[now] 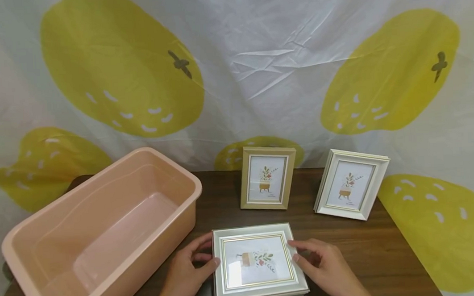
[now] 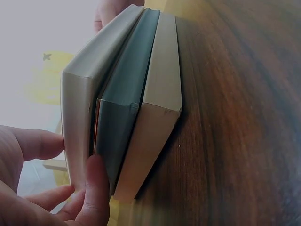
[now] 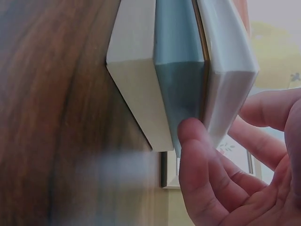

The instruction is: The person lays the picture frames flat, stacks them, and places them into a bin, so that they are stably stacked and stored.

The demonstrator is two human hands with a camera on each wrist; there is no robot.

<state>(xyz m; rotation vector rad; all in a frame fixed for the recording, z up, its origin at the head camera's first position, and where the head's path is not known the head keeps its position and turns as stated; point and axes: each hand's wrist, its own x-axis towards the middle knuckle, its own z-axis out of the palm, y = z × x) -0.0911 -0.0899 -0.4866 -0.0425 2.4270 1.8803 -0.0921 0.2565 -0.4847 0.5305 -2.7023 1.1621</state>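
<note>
Several picture frames lie stacked flat at the front of the brown table. On top is a white picture frame [image 1: 258, 261] with a gold inner line and a flower print. Under it a blue-grey picture frame [image 2: 124, 80] and a cream picture frame [image 2: 162, 70] show by their edges. My left hand [image 1: 186, 270] grips the white frame's left side, its fingertips at the seam above the blue-grey one. At the opposite side my right hand [image 1: 327, 267] holds the white frame's edge, one fingertip low against the blue-grey edge.
A deep pink plastic basin [image 1: 125, 234] stands left of the stack. Behind the stack, a beige picture frame [image 1: 267, 177] and a white picture frame [image 1: 351, 184] stand upright on the wooden table [image 1: 370, 244]. A white cloth with yellow lemon prints [image 1: 124, 64] hangs behind.
</note>
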